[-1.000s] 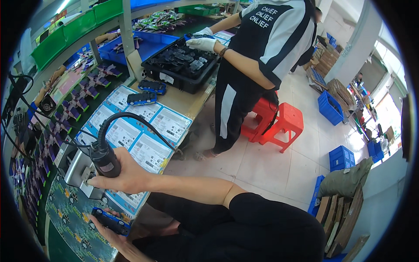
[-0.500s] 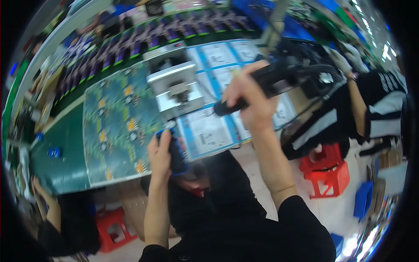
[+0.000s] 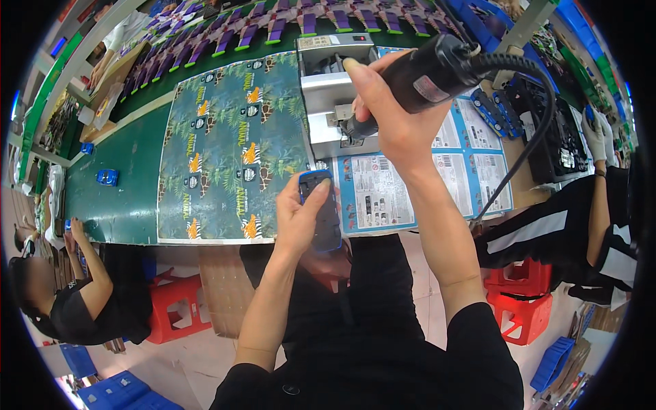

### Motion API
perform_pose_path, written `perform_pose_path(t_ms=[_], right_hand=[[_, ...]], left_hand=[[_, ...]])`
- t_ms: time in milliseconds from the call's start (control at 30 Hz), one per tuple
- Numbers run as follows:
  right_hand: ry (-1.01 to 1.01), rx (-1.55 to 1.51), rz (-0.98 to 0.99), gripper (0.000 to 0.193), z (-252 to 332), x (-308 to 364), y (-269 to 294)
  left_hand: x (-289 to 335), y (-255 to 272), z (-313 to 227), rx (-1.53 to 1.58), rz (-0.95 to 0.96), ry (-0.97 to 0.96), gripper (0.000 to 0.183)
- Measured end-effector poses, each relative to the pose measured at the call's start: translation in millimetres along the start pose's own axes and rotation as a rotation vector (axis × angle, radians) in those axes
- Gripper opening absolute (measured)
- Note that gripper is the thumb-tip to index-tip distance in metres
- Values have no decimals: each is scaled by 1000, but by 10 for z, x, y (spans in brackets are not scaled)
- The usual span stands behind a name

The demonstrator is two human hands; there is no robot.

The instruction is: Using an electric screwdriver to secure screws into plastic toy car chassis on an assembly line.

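The right hand (image 3: 400, 109), in the upper middle of the frame, is gripping a black electric screwdriver (image 3: 427, 72) with its fingers wrapped tight around the barrel, and the tip is pointing down and left toward the grey metal fixture (image 3: 328, 89) on the surface. Holding it that way is probably keeping the bit lined up with the fixture's slot. The tool's black cable (image 3: 526, 130) is looping off to the right, clear of the work.

The left hand (image 3: 301, 219), at the centre of the frame, is pinching a small dark device with a blue rim (image 3: 322, 208) between thumb and curled fingers, just below the fixture at the near edge of the surface, seemingly so it sits within reach of the driver.

A jungle-print sheet (image 3: 225, 150) is lying left of the fixture and printed blue-and-white leaflets (image 3: 424, 171) right of it. Another seated person (image 3: 82, 301) is working at the lower left, and a gloved co-worker (image 3: 594, 198) at the right.
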State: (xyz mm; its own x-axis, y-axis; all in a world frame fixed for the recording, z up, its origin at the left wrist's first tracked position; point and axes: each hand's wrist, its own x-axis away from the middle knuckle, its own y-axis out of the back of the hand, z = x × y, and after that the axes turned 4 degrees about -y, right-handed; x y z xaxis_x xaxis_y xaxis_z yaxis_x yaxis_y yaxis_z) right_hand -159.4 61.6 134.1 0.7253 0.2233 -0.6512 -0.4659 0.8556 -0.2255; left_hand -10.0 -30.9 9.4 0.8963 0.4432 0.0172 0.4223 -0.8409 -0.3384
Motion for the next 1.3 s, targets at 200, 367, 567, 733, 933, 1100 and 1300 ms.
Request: perform_pose_path(t_ms=[200,367,567,733,933,1100,1300], right_hand=[[-61,167,100,19,37,-47,-242],[-376,125,100,29,115,0,-201],[-233,-403,14,15,502,390,-112],[-181,-246,80,11,367,537,-201],[-130,-160,81,12,183,615,-291],[-11,-46,267,22,18,800,-206],[-71,-159,206,24,76,833,-230]], left_hand=[[20,-24,-19,-28,-2,-49,22],[65,2,16,-25,-17,-36,22],[53,-8,23,-54,0,-76,25],[25,14,0,-35,0,-56,24],[-30,24,-8,-40,-19,-71,23],[3,25,82,-156,-66,-142,19],[75,41,76,-180,-25,-86,22]])
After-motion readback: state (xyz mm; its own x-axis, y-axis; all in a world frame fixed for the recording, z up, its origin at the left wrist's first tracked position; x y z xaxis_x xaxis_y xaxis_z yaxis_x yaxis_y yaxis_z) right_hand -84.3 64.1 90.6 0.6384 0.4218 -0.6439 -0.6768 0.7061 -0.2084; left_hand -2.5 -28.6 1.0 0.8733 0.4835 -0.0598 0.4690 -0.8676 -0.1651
